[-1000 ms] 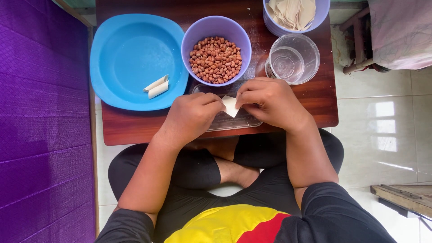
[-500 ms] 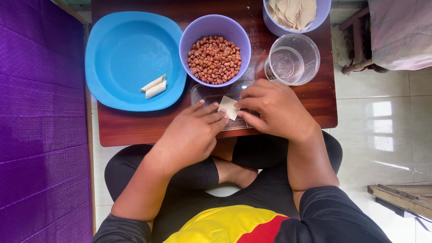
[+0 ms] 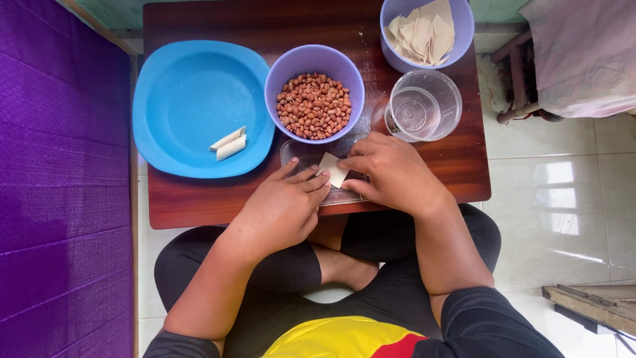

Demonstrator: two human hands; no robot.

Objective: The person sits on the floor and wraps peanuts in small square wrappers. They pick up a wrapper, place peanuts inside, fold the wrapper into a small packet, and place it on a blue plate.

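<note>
My left hand point(image 3: 286, 201) and my right hand point(image 3: 391, 171) meet over a small clear tray point(image 3: 296, 154) at the front of a low wooden table point(image 3: 199, 202). Between their fingertips they pinch a pale square pastry wrapper point(image 3: 332, 170). Just behind the hands stands a purple bowl of brown peanuts point(image 3: 315, 105). A blue plate point(image 3: 189, 99) at the left holds two rolled white wrappers point(image 3: 228, 143).
A purple bowl of stacked pale wrappers point(image 3: 424, 32) sits at the back right. A clear container with water point(image 3: 424, 106) stands beside my right hand. A purple mat point(image 3: 59, 179) lies left of the table, white floor tiles to the right. My crossed legs are under the table's edge.
The hands have opened out a little over the wrapper, and the left fingers now lie flatter beside it. The view has shifted slightly.
</note>
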